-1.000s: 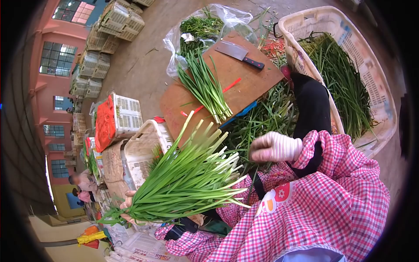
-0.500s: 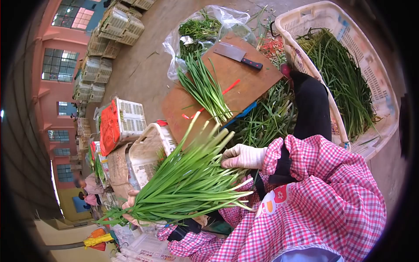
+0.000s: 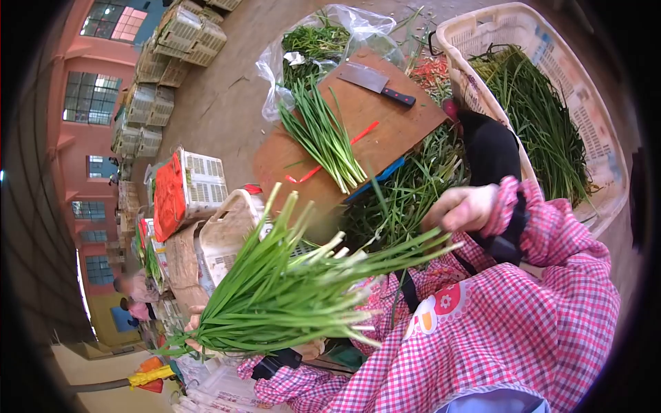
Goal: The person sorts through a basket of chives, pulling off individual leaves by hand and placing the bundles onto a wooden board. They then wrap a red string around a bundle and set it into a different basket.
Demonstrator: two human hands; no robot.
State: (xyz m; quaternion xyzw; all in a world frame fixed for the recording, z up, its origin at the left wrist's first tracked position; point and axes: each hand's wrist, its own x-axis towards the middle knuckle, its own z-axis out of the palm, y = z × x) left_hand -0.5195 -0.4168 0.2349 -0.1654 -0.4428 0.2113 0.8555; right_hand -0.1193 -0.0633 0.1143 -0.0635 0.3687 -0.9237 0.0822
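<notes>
A loose bunch of garlic chives [image 3: 282, 289] fans out before me, its pale stem ends to the right. My left hand [image 3: 195, 325] is closed around the leafy end, mostly hidden by the leaves. Several stalks stretch right toward my right hand [image 3: 463, 208], which is curled, blurred and just above their tips. What its fingers grip I cannot make out. Ahead, trimmed-looking chives [image 3: 323, 138] lie on a brown board [image 3: 406, 131] across a red tie strip [image 3: 365, 133]. A cleaver [image 3: 375, 81] rests on the board, blade to the left.
A large white crate [image 3: 475, 76] of greens [image 3: 537, 117] stands at the right. Loose leaves [image 3: 427, 172] are heaped beneath the board. Beyond it sits a clear plastic bag [image 3: 272, 89] with greens. Left are crates [image 3: 206, 182] and stacked baskets [image 3: 182, 31]; another person [image 3: 141, 296] is farther off.
My right hand has moved right and up, away from the middle of the bunch. Several stalks now spread toward it. The left hand keeps its hold, shifted slightly left.
</notes>
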